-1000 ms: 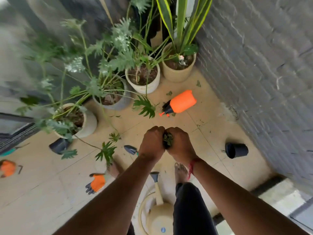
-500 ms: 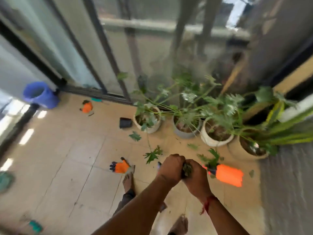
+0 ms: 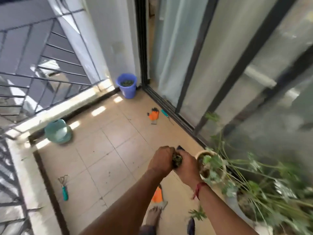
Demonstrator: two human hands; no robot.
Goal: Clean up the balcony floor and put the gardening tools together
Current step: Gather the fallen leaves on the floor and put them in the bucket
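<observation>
My left hand (image 3: 162, 160) and my right hand (image 3: 187, 165) are pressed together in front of me, both shut on a clump of dry leaves (image 3: 177, 159) that shows between them. A blue bucket (image 3: 127, 85) with green debris inside stands in the far corner by the sliding door. On the tiled floor lie an orange glove (image 3: 153, 115), a teal-handled tool (image 3: 165, 113) beside the door track, a teal-handled hand rake (image 3: 64, 188) near the left kerb, and a second orange glove (image 3: 157, 195) partly hidden under my left forearm.
A teal pot (image 3: 58, 132) lies tipped by the railing kerb. Potted plants (image 3: 211, 164) crowd the right side along the glass door (image 3: 237, 73). My bare foot (image 3: 153, 216) stands on the tiles. A metal railing (image 3: 33, 65) bounds the left.
My view has swung left from the plant corner toward the blue bucket and the door. Both hands stay clasped on the leaf clump. The orange sprayer and watering can have left view.
</observation>
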